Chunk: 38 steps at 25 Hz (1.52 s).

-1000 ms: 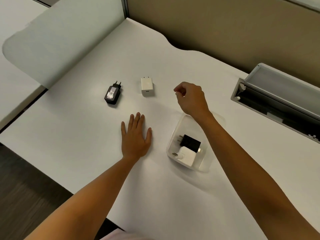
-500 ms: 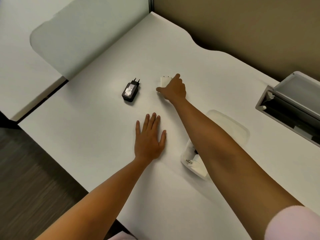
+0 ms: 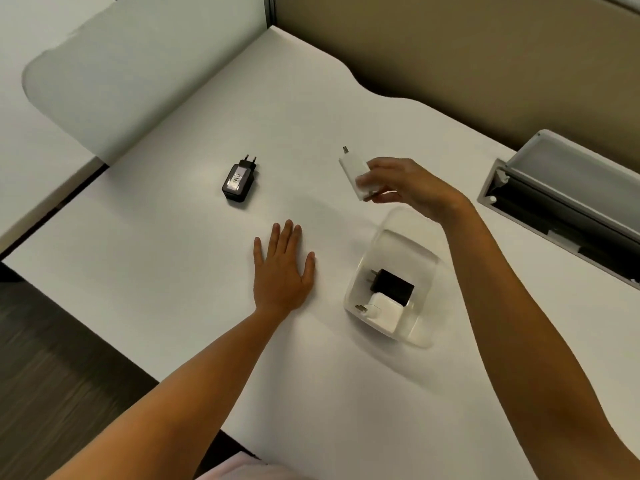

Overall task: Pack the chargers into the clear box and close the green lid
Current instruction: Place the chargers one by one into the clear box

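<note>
Two chargers already lie in the clear box (image 3: pixel 391 289) near the desk's (image 3: pixel 173 289) front edge. The right hand (image 3: pixel 412 188) grasps a white charger (image 3: pixel 353 171) above it; the left hand (image 3: pixel 284 271) rests flat, released. A black charger (image 3: pixel 239 181) remains mid-desk; no green lid is visible.

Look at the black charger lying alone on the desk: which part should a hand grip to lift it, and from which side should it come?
Grip the black charger across its two long side faces, coming from above. It lies flat, label up, with nothing close beside it, so both sides are free. Its prongs point away from the person, so pinch the wide body behind them. The left hand, flat on the desk, looks nearer.
</note>
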Available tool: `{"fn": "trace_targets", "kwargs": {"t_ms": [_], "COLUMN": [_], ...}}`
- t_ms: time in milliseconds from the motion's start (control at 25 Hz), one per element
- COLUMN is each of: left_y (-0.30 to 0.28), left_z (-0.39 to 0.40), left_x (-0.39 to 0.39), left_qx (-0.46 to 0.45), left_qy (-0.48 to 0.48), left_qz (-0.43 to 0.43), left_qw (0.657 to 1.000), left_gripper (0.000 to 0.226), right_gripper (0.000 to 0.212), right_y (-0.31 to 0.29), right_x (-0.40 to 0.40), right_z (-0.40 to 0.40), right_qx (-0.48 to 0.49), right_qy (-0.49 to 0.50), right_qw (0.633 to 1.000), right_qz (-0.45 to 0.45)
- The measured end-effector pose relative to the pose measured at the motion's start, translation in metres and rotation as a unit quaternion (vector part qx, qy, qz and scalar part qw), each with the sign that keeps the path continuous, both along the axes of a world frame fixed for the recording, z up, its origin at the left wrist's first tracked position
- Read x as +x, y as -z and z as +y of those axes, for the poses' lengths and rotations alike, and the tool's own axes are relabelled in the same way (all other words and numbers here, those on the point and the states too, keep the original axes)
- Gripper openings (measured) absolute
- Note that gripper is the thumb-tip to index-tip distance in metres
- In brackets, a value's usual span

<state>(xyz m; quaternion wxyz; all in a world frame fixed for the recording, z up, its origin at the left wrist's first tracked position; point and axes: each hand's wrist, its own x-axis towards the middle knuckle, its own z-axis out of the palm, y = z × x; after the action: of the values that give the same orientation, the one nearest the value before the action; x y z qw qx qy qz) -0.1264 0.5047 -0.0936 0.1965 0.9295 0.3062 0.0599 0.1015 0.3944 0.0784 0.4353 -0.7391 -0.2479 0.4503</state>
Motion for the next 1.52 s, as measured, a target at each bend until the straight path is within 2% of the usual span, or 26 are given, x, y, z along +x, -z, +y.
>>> {"fn": "trace_targets", "kwargs": {"t_ms": [80,160,280,440,520,760,1000,1320,1400,1520], "left_y": [0.000,0.000,0.000,0.000,-0.001,-0.001,0.000,-0.002,-0.003,-0.003], "left_z": [-0.001,0.000,0.000,-0.001,-0.001,0.001,0.000,-0.001,0.001,0.004], "left_x": [0.000,0.000,0.000,0.000,0.000,-0.001,0.000,-0.001,-0.001,-0.004], "left_qx": [0.006,0.013,0.009,0.013,0.017,0.012,0.012,0.010,0.007,-0.010], "left_qy": [0.002,-0.003,-0.004,-0.004,-0.004,-0.005,-0.002,-0.002,0.000,0.014], "left_qz": [0.001,0.004,0.001,0.001,0.002,0.007,0.014,0.003,0.000,-0.008], "left_qw": [1.000,1.000,1.000,1.000,1.000,1.000,1.000,1.000,1.000,1.000], "left_gripper": [0.064,0.065,0.065,0.065,0.066,0.066,0.066,0.065,0.064,0.061], "right_gripper": [0.037,0.040,0.048,0.060,0.061,0.067,0.045,0.039,0.038,0.021], "right_y": [-0.012,-0.015,0.000,0.031,0.041,0.065,0.073,0.078,0.072,0.060], "right_x": [-0.008,-0.017,-0.032,-0.046,-0.046,-0.048,-0.047,-0.050,-0.055,-0.066], "right_z": [-0.047,-0.082,-0.112,-0.117,-0.111,-0.100,-0.103,-0.100,-0.096,-0.085], "right_qx": [-0.043,-0.126,-0.273,-0.334,-0.327,-0.325,-0.293,-0.312,-0.262,-0.116], "right_qy": [-0.048,-0.065,-0.071,-0.054,-0.049,-0.075,-0.031,-0.017,0.040,0.184], "right_qw": [0.998,0.988,0.944,0.904,0.900,0.905,0.919,0.905,0.908,0.892], "right_qz": [-0.011,-0.053,-0.172,-0.259,-0.283,-0.264,-0.260,-0.289,-0.324,-0.396]}}
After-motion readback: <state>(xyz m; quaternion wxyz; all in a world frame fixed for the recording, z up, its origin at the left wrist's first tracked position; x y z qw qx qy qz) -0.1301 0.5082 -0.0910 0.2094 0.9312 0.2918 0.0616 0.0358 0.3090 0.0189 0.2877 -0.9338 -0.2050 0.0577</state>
